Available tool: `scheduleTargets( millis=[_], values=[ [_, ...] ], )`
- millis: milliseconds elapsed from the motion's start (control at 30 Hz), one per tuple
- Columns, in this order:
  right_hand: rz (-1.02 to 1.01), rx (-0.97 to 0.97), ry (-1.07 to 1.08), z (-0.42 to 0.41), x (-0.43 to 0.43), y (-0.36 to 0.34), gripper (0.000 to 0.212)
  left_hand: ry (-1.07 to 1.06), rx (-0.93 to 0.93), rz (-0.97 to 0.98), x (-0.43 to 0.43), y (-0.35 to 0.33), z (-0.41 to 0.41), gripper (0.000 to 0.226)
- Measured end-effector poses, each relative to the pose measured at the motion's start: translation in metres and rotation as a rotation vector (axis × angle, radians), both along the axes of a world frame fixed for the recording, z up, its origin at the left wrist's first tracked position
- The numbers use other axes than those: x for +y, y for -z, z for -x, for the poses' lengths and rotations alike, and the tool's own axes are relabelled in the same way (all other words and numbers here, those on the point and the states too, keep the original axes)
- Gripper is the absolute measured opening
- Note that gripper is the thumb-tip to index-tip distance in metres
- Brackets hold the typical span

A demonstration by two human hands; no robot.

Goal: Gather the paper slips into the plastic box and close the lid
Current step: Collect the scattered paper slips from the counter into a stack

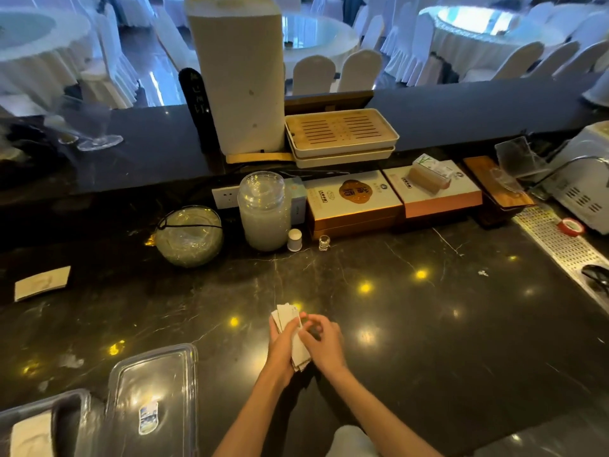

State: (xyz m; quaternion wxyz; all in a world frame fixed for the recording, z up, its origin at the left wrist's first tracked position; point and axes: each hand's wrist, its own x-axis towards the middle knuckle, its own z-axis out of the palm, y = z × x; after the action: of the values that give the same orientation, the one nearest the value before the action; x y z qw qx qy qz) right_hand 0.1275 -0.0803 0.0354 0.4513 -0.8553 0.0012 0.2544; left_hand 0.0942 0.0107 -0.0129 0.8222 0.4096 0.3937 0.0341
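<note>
Both forearms reached forward over worktop (428,324); left hand (280,344) clamped on paper slips (290,316), right hand (324,338) fingers pinching stack's edge

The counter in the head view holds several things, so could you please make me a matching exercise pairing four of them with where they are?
Things:
1. stack of paper slips
2. clear plastic lid
3. plastic box
4. single beige card

Places:
A. bottom left corner, open, with something pale inside
B. lying alone on the counter at the far left
C. held between the left hand and the right hand
D. flat on the counter just right of the box

Pairs: 1-C, 2-D, 3-A, 4-B
</note>
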Motion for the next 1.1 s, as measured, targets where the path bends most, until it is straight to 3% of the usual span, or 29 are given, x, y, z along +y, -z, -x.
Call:
scheduleTargets(
  millis=[67,167,267,367,433,500,600,667,800,900,1100],
  values=[
    [-0.023,0.119,-0.035,0.008,-0.004,-0.01,0.039,-0.05,-0.045,-0.079,0.001,-0.006,0.01,0.049],
    [-0.363,0.631,0.005,0.03,-0.002,-0.028,0.044,-0.037,-0.1,-0.179,0.0,-0.015,0.029,0.056],
    [-0.481,0.718,0.024,0.053,0.001,-0.033,0.039,-0.058,-0.094,-0.3,-0.002,-0.016,0.052,0.044],
    [-0.522,0.679,0.097,0.072,0.003,-0.025,0.04,-0.03,-0.081,-0.355,0.003,-0.013,0.073,0.057],
    [-0.49,0.604,0.1,0.08,-0.003,-0.013,0.048,-0.013,-0.111,-0.333,0.009,-0.012,0.089,0.055],
    [-0.363,0.436,0.029,0.08,-0.013,0.001,0.052,-0.002,-0.156,-0.285,0.019,-0.007,0.109,0.048],
    [-0.133,0.096,-0.167,0.079,-0.033,0.017,0.045,0.052,-0.136,-0.337,0.024,0.006,0.14,0.056],
    [-0.066,-0.056,-0.264,0.092,-0.044,0.027,0.042,0.141,-0.096,-0.459,0.012,0.016,0.16,0.058],
    [-0.064,-0.364,-0.387,0.132,-0.069,0.057,0.048,0.33,-0.083,-0.926,-0.021,0.032,0.192,0.038],
    [0.008,-0.415,-0.423,0.161,-0.099,0.079,0.051,0.388,-0.033,-1.039,-0.049,0.045,0.215,0.031],
    [0.12,-0.254,-0.51,0.19,-0.12,0.088,0.066,0.461,0.087,-1.09,-0.079,0.046,0.236,0.04]
  ],
)
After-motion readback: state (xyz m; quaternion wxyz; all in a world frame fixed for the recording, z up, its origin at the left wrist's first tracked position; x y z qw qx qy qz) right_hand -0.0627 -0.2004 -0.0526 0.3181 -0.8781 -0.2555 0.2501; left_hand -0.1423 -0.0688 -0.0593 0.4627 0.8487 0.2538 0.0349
